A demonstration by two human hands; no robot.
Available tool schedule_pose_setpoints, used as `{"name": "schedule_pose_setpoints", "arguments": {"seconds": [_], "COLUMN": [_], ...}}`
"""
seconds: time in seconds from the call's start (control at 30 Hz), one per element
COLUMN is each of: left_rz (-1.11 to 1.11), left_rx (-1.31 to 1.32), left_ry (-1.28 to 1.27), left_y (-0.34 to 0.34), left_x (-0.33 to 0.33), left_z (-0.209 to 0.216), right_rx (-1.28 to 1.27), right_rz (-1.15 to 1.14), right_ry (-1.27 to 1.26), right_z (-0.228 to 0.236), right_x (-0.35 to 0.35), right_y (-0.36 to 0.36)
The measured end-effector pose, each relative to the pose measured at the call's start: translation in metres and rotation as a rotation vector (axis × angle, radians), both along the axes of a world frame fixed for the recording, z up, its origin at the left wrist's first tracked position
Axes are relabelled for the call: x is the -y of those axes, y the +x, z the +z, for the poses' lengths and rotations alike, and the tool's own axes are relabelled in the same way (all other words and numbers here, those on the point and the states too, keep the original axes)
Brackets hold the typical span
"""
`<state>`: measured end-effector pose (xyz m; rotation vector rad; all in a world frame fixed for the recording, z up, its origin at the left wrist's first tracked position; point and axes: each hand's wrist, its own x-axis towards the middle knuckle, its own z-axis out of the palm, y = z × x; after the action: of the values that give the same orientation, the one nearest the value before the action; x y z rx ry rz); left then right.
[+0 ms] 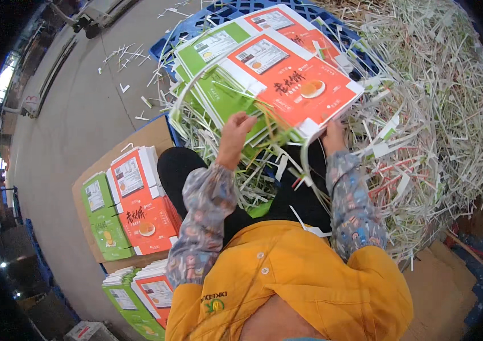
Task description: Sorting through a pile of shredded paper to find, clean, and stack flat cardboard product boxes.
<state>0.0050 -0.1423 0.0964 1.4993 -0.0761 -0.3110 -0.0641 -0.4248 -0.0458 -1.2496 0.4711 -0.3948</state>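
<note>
In front of me lies a flat printed carton sheet [304, 77], orange on the right and green on the left with white edges. My right hand [334, 138] grips its near right corner, fingers partly hidden beneath it. Close to the sheet's near green edge, my left hand [235, 136] is closed with curled fingers; what is in it cannot be made out. Narrow green and white paper strips [272, 133], some blurred, hang between the two hands. More carton sheets [210, 46] lie underneath and behind.
A blue plastic pallet [196, 23] lies below the sheets. To the right rises a large heap of paper trimmings [429, 113]. Stacks of orange and green cartons [142, 204] stand on brown cardboard [91, 170] at left. Scraps [125, 57] litter the grey floor [76, 113].
</note>
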Motion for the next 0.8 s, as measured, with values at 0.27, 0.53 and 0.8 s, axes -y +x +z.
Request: {"name": "schedule_pose_setpoints", "arguments": {"seconds": [0.27, 0.53, 0.8], "left_rz": [-0.084, -0.081, -0.037], "left_rx": [-0.740, -0.679, -0.720], "left_ry": [-0.319, -0.306, -0.309], "left_y": [-0.013, -0.035, -0.031], "left_x": [0.035, 0.007, 0.003], "left_z": [-0.070, -0.064, -0.056], "right_rx": [-0.088, -0.074, -0.137], "right_rz": [-0.014, -0.491, -0.324], "right_ry": [0.665, -0.009, -0.052], "right_z": [0.074, 0.059, 0.084], "right_x": [-0.090, 0.008, 0.030], "right_y": [-0.063, -0.055, -0.047]}}
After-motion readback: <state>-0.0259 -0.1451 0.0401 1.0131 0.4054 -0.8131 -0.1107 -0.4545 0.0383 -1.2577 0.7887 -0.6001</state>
